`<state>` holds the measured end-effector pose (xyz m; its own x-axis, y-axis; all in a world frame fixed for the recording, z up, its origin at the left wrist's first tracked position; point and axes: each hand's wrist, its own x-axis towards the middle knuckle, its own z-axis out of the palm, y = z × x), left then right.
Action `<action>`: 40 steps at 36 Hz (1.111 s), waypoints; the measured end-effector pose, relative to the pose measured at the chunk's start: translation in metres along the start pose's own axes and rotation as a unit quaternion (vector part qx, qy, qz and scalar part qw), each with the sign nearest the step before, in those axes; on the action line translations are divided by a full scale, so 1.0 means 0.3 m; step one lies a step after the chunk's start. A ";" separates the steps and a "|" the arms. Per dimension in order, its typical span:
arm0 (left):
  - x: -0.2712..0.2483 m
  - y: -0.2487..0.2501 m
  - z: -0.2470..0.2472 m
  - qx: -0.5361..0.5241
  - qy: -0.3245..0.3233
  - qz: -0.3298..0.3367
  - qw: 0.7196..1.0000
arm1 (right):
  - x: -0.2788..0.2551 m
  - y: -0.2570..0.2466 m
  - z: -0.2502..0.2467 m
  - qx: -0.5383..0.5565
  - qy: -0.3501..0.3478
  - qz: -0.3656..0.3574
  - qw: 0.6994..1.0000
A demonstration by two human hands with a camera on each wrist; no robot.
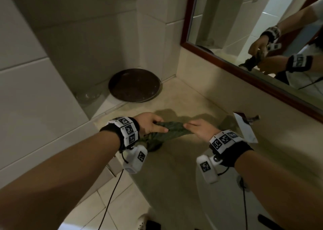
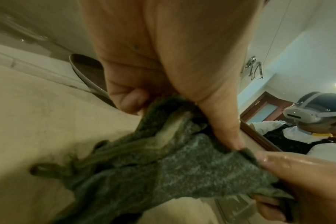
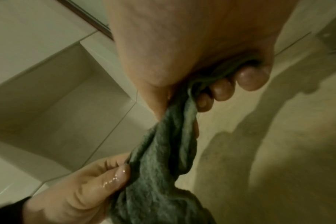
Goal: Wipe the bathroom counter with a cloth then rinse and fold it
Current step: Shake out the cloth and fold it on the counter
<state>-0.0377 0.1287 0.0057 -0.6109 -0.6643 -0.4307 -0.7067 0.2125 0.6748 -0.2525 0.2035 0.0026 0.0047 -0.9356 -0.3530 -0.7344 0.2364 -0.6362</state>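
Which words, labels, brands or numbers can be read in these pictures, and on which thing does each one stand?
No text can be read.
Wristbands: black-and-white square code marks only, no letters.
Wrist cameras: the same kind of marks, no words.
White card on the counter: print too small and blurred to read.
Cloth, dark tray, mirror: no text seen.

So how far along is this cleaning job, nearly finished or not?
Likely late on. Done, it seems: wiping and rinsing, since the fingers glisten wet, though the pictures cannot confirm it. In hand: the left hand and right hand grip the green cloth bunched between them above the beige counter. Left: folding; the cloth is still crumpled.
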 end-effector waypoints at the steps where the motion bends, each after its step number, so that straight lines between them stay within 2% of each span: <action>1: 0.008 -0.006 -0.018 0.007 0.007 0.007 1.000 | 0.019 -0.008 -0.004 -0.021 -0.005 -0.002 1.000; 6: 0.046 -0.032 -0.088 0.013 0.032 0.027 0.999 | 0.089 -0.060 -0.036 -0.052 -0.051 0.025 0.997; 9: 0.062 -0.045 -0.110 0.010 0.056 0.065 0.996 | 0.122 -0.098 -0.059 -0.079 -0.078 0.038 0.993; 12: 0.072 -0.049 -0.129 0.006 0.083 0.079 0.993 | 0.158 -0.127 -0.064 -0.093 -0.033 -0.016 0.995; 16: 0.084 -0.037 -0.154 -0.064 0.004 0.055 0.996 | 0.195 -0.161 -0.050 -0.070 -0.006 -0.109 0.992; 19: 0.100 -0.043 -0.171 -0.055 0.025 0.054 0.997 | 0.206 -0.191 -0.043 -0.089 -0.010 -0.151 0.984; 22: 0.113 -0.074 -0.199 -0.058 0.074 0.073 0.993 | 0.216 -0.207 -0.047 -0.087 -0.020 -0.129 0.988; 25: 0.111 -0.091 -0.239 -0.048 0.094 0.067 0.992 | 0.225 -0.214 -0.058 -0.108 -0.034 -0.084 0.990; 31: 0.097 -0.086 -0.292 -0.031 0.123 0.092 0.988 | 0.255 -0.221 -0.080 -0.154 0.002 -0.055 0.987; 37: 0.107 -0.063 -0.348 -0.026 0.202 0.134 0.970 | 0.263 -0.268 -0.141 -0.042 0.012 -0.015 0.999; 40: 0.112 -0.041 -0.371 -0.010 0.232 0.142 0.962 | 0.268 -0.285 -0.181 -0.126 0.052 -0.038 0.990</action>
<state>-0.0097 0.0239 0.0497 -0.5496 -0.8312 0.0838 -0.5253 0.4218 0.7391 -0.2262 0.0939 0.0658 0.0052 -0.9733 -0.2296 -0.8806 0.1044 -0.4622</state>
